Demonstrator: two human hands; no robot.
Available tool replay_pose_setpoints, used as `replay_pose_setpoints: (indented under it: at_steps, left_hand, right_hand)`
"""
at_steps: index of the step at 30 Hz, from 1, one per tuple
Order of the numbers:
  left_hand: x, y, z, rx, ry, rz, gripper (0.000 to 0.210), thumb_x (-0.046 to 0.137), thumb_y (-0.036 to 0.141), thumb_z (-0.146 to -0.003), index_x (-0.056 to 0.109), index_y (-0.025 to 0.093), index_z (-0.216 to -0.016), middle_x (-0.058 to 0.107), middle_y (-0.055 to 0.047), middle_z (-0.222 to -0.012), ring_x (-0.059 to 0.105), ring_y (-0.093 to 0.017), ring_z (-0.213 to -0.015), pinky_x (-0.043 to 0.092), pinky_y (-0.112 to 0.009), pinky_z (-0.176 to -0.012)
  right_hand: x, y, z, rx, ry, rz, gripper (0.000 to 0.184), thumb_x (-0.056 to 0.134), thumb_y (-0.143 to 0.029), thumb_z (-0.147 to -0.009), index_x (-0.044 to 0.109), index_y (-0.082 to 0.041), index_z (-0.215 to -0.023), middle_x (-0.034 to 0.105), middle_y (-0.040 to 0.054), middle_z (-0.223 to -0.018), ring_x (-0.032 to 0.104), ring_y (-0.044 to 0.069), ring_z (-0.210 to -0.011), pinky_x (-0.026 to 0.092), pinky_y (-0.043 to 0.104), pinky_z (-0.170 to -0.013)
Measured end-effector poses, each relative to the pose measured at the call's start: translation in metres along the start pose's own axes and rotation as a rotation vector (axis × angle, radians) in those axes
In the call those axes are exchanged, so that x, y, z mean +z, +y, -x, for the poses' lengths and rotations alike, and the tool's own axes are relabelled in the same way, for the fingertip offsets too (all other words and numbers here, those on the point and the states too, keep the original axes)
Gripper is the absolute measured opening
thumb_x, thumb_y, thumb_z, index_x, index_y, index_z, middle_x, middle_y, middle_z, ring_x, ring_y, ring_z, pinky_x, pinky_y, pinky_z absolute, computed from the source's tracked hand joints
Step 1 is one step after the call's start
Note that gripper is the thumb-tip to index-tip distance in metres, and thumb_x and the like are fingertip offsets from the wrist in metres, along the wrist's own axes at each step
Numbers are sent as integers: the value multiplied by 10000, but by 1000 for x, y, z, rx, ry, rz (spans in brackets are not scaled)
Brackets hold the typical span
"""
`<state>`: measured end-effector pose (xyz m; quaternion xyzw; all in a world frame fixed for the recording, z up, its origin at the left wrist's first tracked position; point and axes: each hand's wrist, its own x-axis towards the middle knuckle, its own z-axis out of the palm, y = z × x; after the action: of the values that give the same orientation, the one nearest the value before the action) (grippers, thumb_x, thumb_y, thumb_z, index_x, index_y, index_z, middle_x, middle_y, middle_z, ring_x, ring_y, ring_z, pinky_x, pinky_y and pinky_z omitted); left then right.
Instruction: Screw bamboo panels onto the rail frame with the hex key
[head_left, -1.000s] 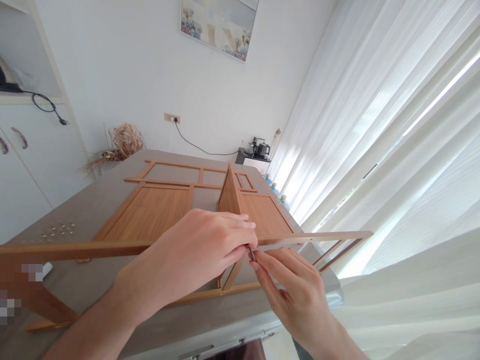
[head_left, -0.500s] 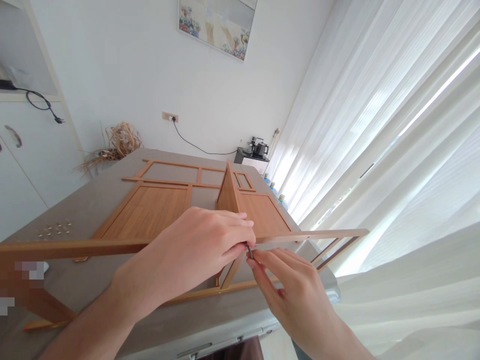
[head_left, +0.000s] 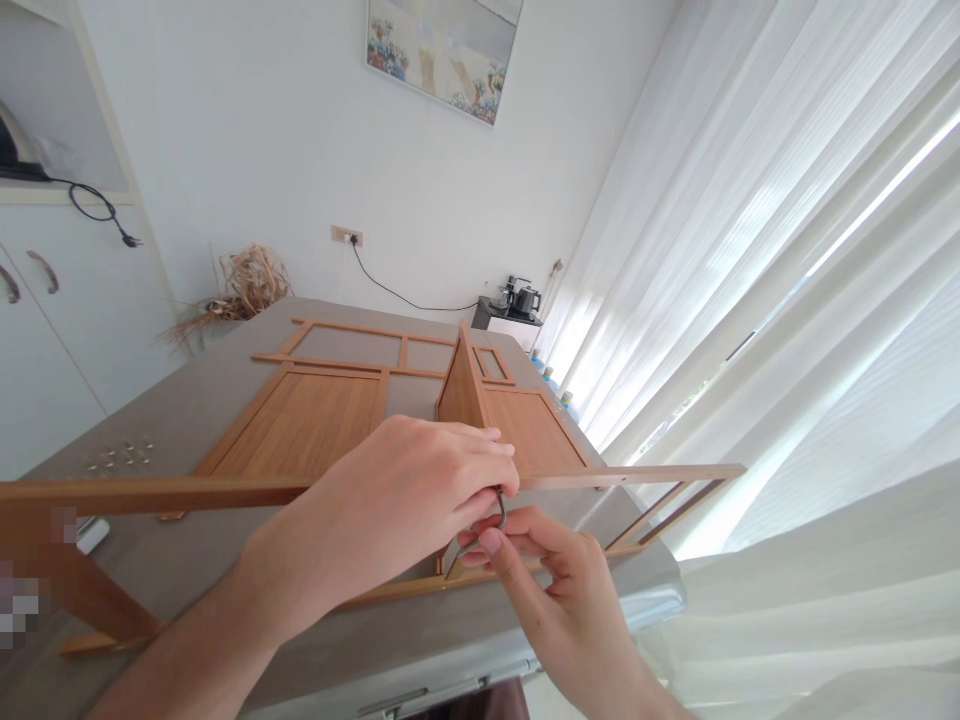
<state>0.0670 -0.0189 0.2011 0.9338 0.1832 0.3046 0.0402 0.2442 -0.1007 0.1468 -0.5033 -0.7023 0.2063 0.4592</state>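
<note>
My left hand [head_left: 427, 490] is closed over the top rail of a wooden frame [head_left: 630, 475], where an upright wooden panel [head_left: 459, 388] meets it. In the fingertips of my right hand [head_left: 562, 580] is a bent metal hex key [head_left: 502, 512]. Its upper end reaches the rail just under my left fingers, and the exact contact point is hidden. The frame stands on its long side near the table's front edge, with a lower rail [head_left: 397, 592] along the tabletop.
Wooden panels lie flat on the grey table, one at left [head_left: 300, 420] and one at right [head_left: 529, 425]. Several small metal fittings [head_left: 124, 458] are scattered on the left. White curtains [head_left: 810, 300] hang at right; a kettle [head_left: 525, 300] stands beyond the table.
My right hand has turned and shifted slightly down and left, so the hex key's bend now shows. My left hand stays on the rail. The view has shifted slightly.
</note>
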Motion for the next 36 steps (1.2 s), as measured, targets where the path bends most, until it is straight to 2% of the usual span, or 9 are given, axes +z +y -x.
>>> replay_pose_setpoints:
  at_steps: [5,9,17,28,33,36]
  left_hand:
    - [1,-1,0,-28,-19,-22,208,544,207,-966,667,244,-801,750,22,-1004,685,-175,-1090,521,-241,-907]
    - [2,-1,-1,-52,-53,-25,172,547,205,-970,668,271,-866,737,60,-1085,654,-149,-1154,503,-236,-953]
    - [3,-1,0,-36,-7,2,189,541,193,-967,692,254,-871,748,26,-1056,660,-173,-1150,510,-242,-947]
    - [3,-1,0,-58,-48,-11,161,560,202,-965,686,277,-900,738,43,-974,663,-166,-1128,492,-264,-986]
    - [3,-2,0,-56,-49,-16,158,547,221,-975,675,284,-907,737,51,-1014,650,-154,-1152,494,-253,-971]
    - [3,-1,0,-55,-55,-22,162,548,208,-970,673,281,-897,738,53,-1009,648,-150,-1156,489,-252,-974]
  right_hand:
    - [-5,10,2,-322,108,343,127,538,-148,-962,658,-191,-956,674,15,-753,635,129,-650,504,220,-620]
    - [-17,13,-2,-404,92,479,148,542,-105,-958,643,-190,-1024,652,25,-787,591,138,-672,459,255,-625]
    - [-28,17,0,-481,35,636,178,578,-76,-929,619,-184,-1063,649,27,-823,559,146,-701,422,285,-650]
    - [-33,11,-2,-536,12,719,293,555,-50,-930,597,-162,-1197,649,48,-868,545,148,-714,408,283,-648]
    - [-38,7,-1,-554,13,818,355,549,-10,-903,603,-158,-1220,648,56,-876,521,150,-700,385,289,-642]
    - [-37,3,-2,-565,14,878,297,569,-49,-909,625,-157,-1180,642,49,-827,496,150,-660,362,294,-613]
